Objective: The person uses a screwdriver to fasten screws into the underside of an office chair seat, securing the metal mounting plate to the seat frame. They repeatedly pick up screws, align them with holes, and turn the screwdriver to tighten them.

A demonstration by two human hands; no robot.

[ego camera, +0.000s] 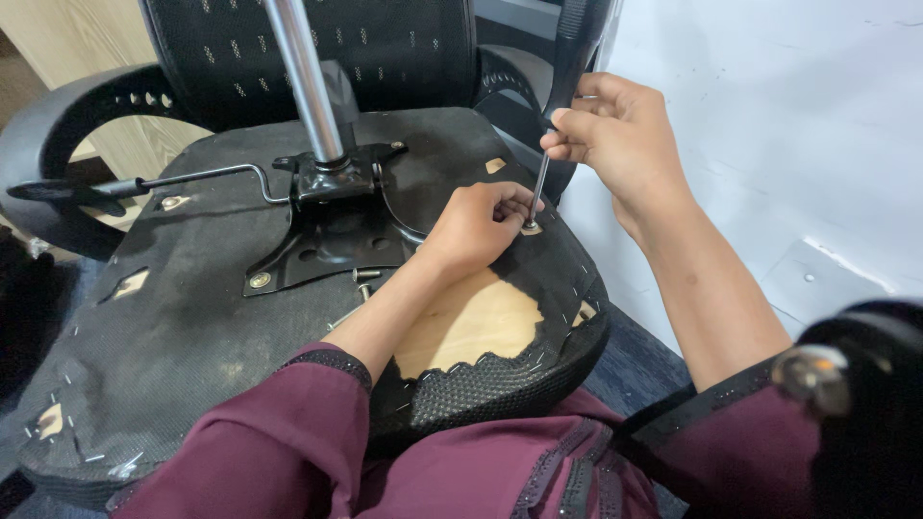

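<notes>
Right hand is clenched round the thin, stiff screwdriver, left hand pinching its slippery tip at the seat base edge, so I'd grip the handle.

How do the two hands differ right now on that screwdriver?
The right hand is raised, gripping the screwdriver at its upper end; the left hand sits low on the seat base, pinching by the tip. The right hand is closed round the tool, while the left hand's fingers only steady it at the hole. Both hands are bare, with maroon sleeves.
</notes>
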